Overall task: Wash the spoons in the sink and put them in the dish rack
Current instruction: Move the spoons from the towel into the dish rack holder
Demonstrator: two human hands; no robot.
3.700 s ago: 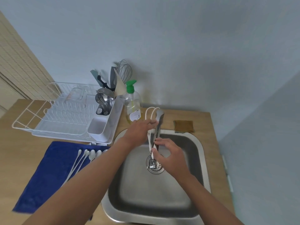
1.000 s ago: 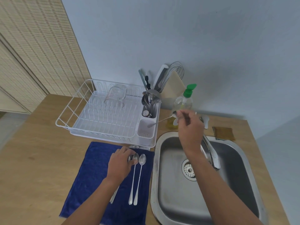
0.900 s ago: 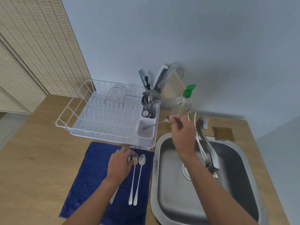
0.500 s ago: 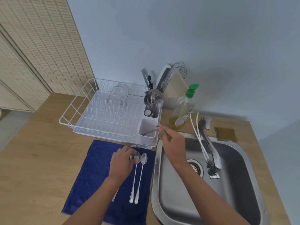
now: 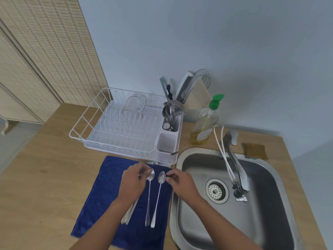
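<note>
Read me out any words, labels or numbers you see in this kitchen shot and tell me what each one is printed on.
Nothing here can be read as text.
Measuring cup in the dish rack: reddish graduation marks, too small to read.
Soap bottle: white label, print blurred.
Round dial in the cutlery holder: markings too small to read.

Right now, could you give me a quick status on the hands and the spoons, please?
Both hands over blue towel. Left hand covering spoon handles; right hand empty beside two spoons. Nothing blocking dish rack.
</note>
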